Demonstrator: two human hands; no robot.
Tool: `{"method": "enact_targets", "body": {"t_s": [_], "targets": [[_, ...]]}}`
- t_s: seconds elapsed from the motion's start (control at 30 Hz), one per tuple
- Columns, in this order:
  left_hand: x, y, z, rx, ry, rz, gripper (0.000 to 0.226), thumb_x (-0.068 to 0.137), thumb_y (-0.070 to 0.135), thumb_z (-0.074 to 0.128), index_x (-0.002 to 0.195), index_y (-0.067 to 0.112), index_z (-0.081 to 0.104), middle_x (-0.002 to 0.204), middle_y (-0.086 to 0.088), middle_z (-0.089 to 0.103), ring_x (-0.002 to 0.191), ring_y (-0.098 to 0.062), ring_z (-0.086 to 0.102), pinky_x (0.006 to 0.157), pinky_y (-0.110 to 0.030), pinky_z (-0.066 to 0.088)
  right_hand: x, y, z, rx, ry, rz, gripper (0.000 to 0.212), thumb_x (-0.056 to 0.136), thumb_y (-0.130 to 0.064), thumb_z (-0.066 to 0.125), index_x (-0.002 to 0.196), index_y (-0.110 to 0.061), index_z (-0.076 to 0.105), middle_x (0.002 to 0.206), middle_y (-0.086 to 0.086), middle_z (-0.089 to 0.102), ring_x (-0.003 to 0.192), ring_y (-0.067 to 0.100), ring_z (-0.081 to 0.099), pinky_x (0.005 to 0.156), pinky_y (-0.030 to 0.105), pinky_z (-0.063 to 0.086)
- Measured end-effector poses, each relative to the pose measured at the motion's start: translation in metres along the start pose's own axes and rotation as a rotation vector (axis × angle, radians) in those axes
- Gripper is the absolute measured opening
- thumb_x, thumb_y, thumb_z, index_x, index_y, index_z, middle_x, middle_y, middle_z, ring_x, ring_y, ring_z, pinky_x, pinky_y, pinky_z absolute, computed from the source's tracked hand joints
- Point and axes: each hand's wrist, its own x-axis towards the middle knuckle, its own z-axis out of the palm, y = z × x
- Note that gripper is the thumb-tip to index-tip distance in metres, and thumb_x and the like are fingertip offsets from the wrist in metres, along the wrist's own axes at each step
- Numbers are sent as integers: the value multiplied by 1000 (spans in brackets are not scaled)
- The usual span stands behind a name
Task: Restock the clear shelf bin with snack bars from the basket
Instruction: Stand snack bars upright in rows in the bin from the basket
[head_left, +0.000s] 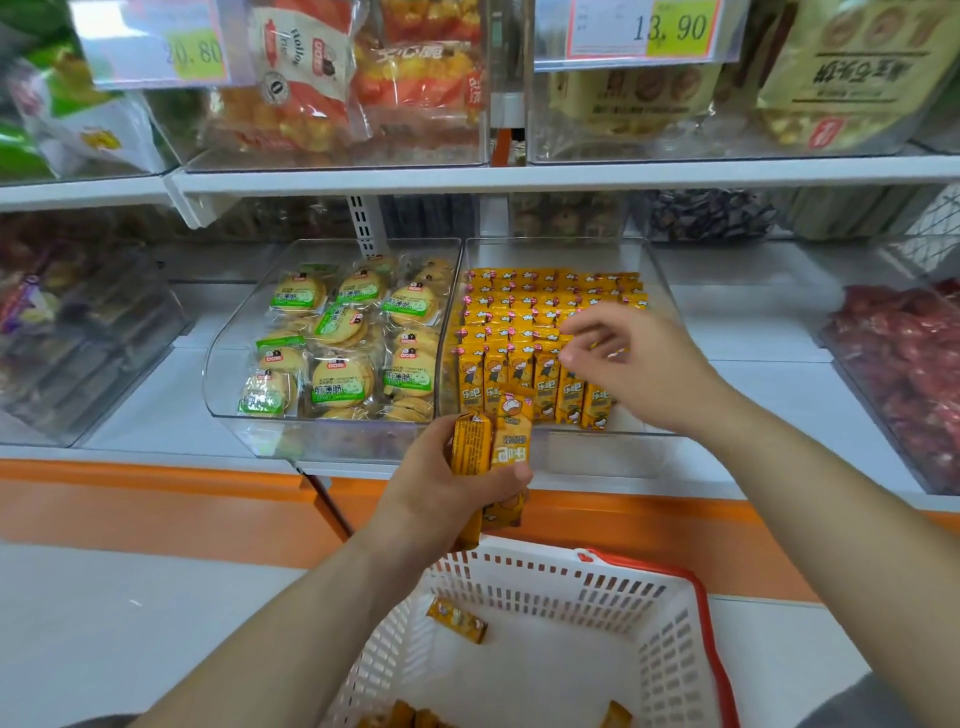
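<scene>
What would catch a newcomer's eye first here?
Rows of bright yellow snack bars fill the clear shelf bin at centre. Just before it the left hand grips a few more, the right hand hovering above the rows. Below, a white basket holds only a few bars.

Orange-yellow snack bars (540, 374), white basket (670, 639) red-rimmed, orange shelf edge (156, 480)

1 head-worn view faces forward and down, close above bin (556, 254) and basket (670, 654).
</scene>
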Motion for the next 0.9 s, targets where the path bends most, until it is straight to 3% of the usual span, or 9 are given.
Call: {"method": "enact_targets", "body": {"t_s": [0.1, 0.17, 0.33, 0.43, 0.57, 0.63, 0.77, 0.83, 0.9], "targets": [[0, 0, 1, -8, -21, 24, 79, 54, 43, 90, 124, 23, 61, 97, -7, 79, 90, -26, 77, 83, -46, 62, -17, -21, 15, 228, -330, 47, 28, 94, -47, 60, 121, -51, 58, 109, -21, 66, 93, 3, 68, 77, 30, 58], [-1, 2, 1, -15, -44, 32, 83, 49, 43, 92, 124, 24, 63, 96, -9, 79, 87, -30, 77, 79, -46, 62, -25, -24, 15, 275, -428, 33, 30, 95, -39, 61, 124, -46, 61, 119, -17, 63, 89, 9, 69, 72, 28, 59], [-5, 11, -12, -41, 26, 82, 78, 47, 43, 91, 119, 27, 64, 92, -2, 80, 74, -20, 77, 57, -27, 55, -34, -21, 2, 475, -431, 104, 11, 91, -13, 71, 101, -18, 71, 97, 5, 71, 85, 22, 71, 75, 32, 59], [-5, 7, -15, -79, 124, 95, 74, 46, 49, 90, 113, 29, 65, 84, -6, 78, 75, -23, 76, 55, -26, 54, -45, -22, 11, 450, -502, 131, 18, 82, -23, 78, 97, -19, 68, 92, -1, 74, 83, 19, 73, 77, 34, 59], [-3, 5, -12, -163, 148, 120, 59, 50, 47, 98, 99, 31, 71, 86, -14, 75, 74, -24, 72, 57, -33, 56, -55, -30, 35, 429, -459, 154, 18, 89, -32, 72, 91, -16, 64, 81, 2, 74, 77, 16, 72, 79, 46, 60], [-3, 7, -9, -192, 125, 127, 59, 46, 50, 99, 95, 31, 73, 92, -15, 77, 83, -31, 76, 65, -42, 61, -58, -34, 41, 481, -409, 135, 19, 88, -25, 75, 96, -18, 59, 88, 0, 72, 78, 19, 73, 71, 41, 62], [-2, 8, -6, -236, 72, 114, 51, 57, 40, 96, 100, 26, 74, 103, -16, 78, 93, -38, 76, 77, -59, 62, -57, -38, 39, 571, -409, 144, 62, 84, -12, 78, 131, -36, 45, 105, 4, 67, 76, 24, 74, 63, 35, 60], [-1, 8, -6, -226, 64, 99, 40, 65, 34, 90, 101, 27, 74, 105, -13, 78, 95, -38, 76, 80, -59, 61, -54, -37, 35, 557, -402, 145, 65, 85, -9, 76, 134, -39, 47, 109, 5, 64, 77, 29, 74, 63, 38, 61], [0, 6, -8, -234, 51, 58, 32, 70, 28, 82, 101, 24, 75, 107, -12, 78, 97, -33, 76, 75, -50, 60, -51, -35, 30, 543, -390, 163, 56, 85, -8, 76, 129, -35, 53, 119, 5, 61, 81, 29, 75, 66, 38, 62]]}}
